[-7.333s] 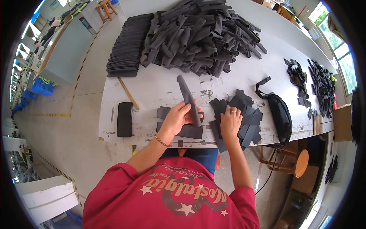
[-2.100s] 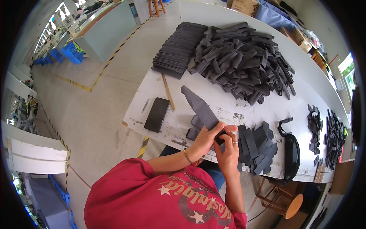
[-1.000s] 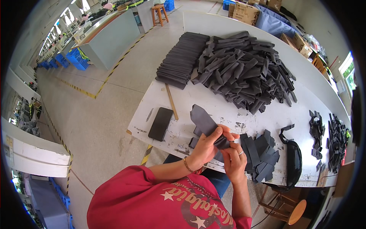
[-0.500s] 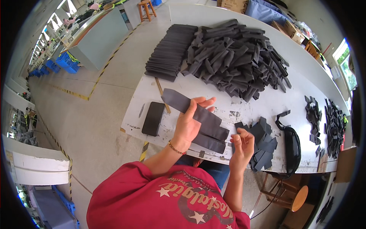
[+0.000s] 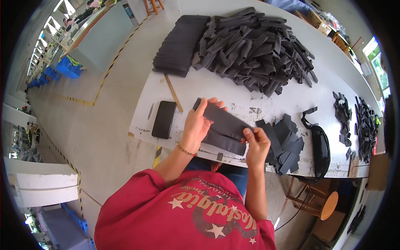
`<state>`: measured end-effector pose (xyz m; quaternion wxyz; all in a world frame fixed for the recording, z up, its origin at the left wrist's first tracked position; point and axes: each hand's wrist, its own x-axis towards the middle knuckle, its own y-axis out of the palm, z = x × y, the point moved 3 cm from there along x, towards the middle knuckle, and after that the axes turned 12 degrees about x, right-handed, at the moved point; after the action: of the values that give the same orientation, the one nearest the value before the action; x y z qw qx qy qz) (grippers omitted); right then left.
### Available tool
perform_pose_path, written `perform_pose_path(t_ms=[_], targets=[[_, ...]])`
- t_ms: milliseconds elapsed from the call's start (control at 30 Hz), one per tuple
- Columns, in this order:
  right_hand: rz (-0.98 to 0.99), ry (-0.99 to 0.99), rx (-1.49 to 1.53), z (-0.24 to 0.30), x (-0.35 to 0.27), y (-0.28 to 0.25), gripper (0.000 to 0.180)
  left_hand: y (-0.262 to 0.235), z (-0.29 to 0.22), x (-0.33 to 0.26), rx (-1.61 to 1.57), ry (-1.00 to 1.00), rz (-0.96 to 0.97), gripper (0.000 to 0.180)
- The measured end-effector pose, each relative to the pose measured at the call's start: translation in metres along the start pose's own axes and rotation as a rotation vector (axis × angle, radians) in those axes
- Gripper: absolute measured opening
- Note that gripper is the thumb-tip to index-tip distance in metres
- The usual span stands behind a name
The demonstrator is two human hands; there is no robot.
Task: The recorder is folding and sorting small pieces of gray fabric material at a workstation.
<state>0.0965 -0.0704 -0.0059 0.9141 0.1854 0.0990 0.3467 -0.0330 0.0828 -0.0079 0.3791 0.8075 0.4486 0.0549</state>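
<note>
A dark fabric strip (image 5: 227, 121) stretches between my two hands above the near edge of the white table. My left hand (image 5: 196, 127) is closed on its left end, thumb on top and fingers behind. At the other end, my right hand (image 5: 257, 145) pinches the strip's corner between thumb and fingertips. Another dark piece (image 5: 225, 143) lies just below the held strip, nearer to me; whether it is joined to it I cannot tell. Beside my right hand is a loose pile of flat dark pieces (image 5: 284, 143).
On the white table (image 5: 146, 89) lie a black phone (image 5: 164, 120), a wooden stick (image 5: 173, 92), a neat stack of dark strips (image 5: 180, 46) and a large tangled heap (image 5: 254, 50). A black pouch (image 5: 320, 152) rests on the right; a wooden stool (image 5: 329, 205) stands below.
My right hand has moved left and taken hold of the strip's right end. My left hand now grips nearer the strip's left end, which stuck out past it before. The view has shifted slightly.
</note>
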Motion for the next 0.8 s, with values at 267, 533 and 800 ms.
perform_pose_path(t_ms=[267, 533, 800], targets=[[-0.092, 0.157, -0.188, -0.041, 0.019, -0.045, 0.018, -0.048, 0.011, 0.029, 0.861, 0.275, -0.075, 0.013], [-0.179, -0.046, -0.754, -0.064, 0.021, -0.046, 0.032, -0.069, 0.03, 0.037, 1.41, 0.476, -0.124, 0.011], [-0.146, -0.342, -1.005, -0.027, 0.015, -0.066, 0.014, -0.023, 0.02, 0.077, 1.128, 0.616, -0.105, 0.016]])
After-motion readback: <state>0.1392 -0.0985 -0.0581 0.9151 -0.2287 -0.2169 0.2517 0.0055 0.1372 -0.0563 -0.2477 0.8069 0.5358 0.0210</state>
